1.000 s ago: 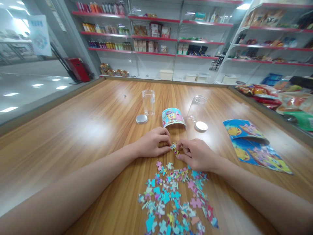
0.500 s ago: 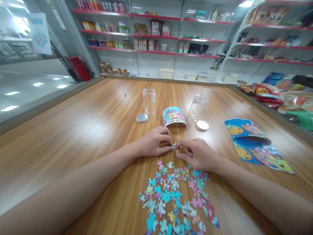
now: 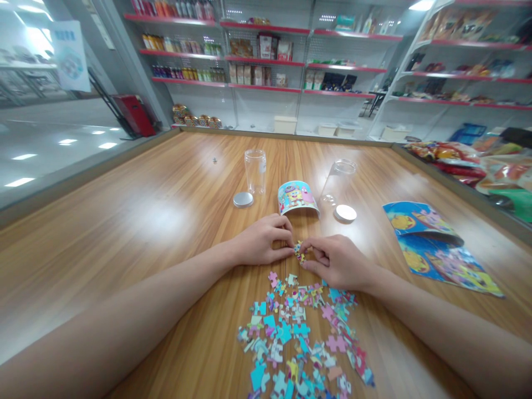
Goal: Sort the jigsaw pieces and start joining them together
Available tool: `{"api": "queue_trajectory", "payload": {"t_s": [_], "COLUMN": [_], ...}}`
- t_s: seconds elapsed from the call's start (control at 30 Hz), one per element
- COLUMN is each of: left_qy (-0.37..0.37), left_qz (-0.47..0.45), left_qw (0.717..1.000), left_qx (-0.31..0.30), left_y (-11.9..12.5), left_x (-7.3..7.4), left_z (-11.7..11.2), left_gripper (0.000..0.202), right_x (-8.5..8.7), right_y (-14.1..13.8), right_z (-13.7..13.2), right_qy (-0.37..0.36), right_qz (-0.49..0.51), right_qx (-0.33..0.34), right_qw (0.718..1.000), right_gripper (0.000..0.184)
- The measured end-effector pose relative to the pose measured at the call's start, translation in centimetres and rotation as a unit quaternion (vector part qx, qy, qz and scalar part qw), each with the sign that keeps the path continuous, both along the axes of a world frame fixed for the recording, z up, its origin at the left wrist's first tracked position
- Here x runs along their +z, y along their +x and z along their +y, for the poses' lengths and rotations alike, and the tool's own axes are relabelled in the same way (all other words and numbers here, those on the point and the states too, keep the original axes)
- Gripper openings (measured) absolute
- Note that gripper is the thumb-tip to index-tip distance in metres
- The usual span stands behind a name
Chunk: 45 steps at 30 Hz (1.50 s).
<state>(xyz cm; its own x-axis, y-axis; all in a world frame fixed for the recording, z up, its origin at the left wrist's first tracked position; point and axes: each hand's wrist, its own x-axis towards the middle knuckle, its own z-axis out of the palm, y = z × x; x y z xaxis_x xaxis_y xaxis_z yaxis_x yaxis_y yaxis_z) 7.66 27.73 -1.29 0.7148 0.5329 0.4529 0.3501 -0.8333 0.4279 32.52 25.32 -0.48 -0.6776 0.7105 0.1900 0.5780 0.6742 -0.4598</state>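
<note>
My left hand and my right hand meet fingertip to fingertip over the wooden table. Both pinch small colourful puzzle pieces held together between them. Just in front of me lies a loose spread of several jigsaw pieces, mostly blue, pink and white. Both forearms rest on the tabletop.
A curled cartoon label stands behind the hands. A clear jar stands upright with a metal lid beside it. Another clear jar and a white lid sit to the right. Picture sheets lie farther right; shop shelves behind.
The hands stay together on the same pieces, with only slight finger movement. The view has shifted a little.
</note>
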Motion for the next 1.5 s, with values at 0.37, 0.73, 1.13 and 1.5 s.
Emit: {"api": "queue_trajectory", "payload": {"t_s": [0.37,0.73,1.13,1.5], "left_qy": [0.002,-0.008,-0.026,-0.012], "left_qz": [0.003,0.004,-0.014,-0.014], "left_qw": [1.000,1.000,0.999,1.000], "left_qx": [-0.002,-0.001,0.028,0.005], "left_y": [0.1,0.0,-0.1,-0.4], "left_x": [-0.1,0.1,-0.4,-0.5], "left_z": [0.1,0.0,0.3,0.2], "left_gripper": [0.020,0.017,0.023,0.032], "right_x": [-0.3,0.2,-0.7,-0.5], "right_y": [0.1,0.1,0.3,0.1], "right_z": [0.1,-0.2,0.8,0.8], "right_qy": [0.015,0.000,0.061,0.064], "right_qz": [0.013,0.035,0.027,0.022], "right_qx": [0.020,0.039,-0.058,-0.064], "right_qw": [1.000,0.999,0.996,0.996], "right_gripper": [0.027,0.022,0.013,0.011]}}
